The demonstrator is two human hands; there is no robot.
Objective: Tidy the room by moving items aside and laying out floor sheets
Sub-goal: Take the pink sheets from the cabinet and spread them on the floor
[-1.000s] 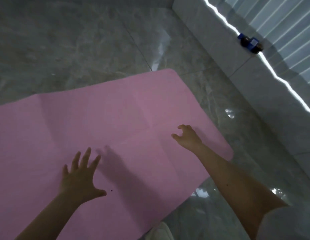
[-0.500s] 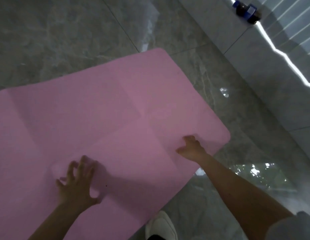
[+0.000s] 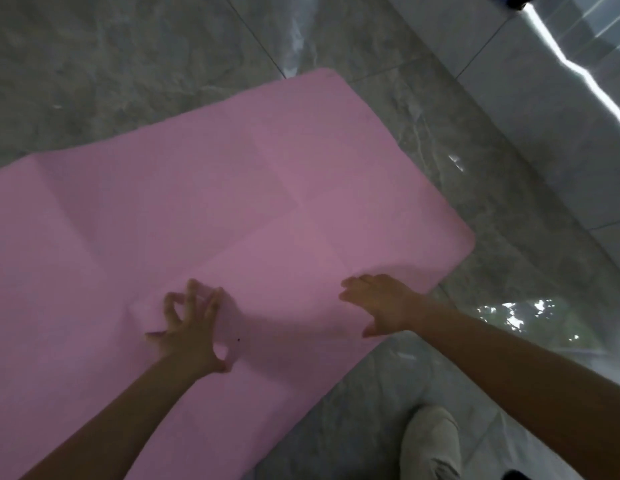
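A large pink floor sheet (image 3: 232,188) lies spread on the grey marble floor (image 3: 128,57), with fold creases across it and its rounded right corners showing. My left hand (image 3: 192,329) rests on the sheet near its front edge, fingers spread and curled, fingertips pressing the surface. Over the sheet's front right part, my right hand (image 3: 381,304) lies flat, palm down with fingers together, holding nothing.
A grey tiled ledge (image 3: 530,109) runs along the right with a bright light strip (image 3: 578,71). A dark blue object (image 3: 513,1) sits at the ledge's top, mostly cut off. My light shoe (image 3: 429,441) stands on the floor just in front of the sheet.
Both hands came down from above the sheet onto it. My right hand slid left along the front right part, and the view tilted further down so the shoe shows more.
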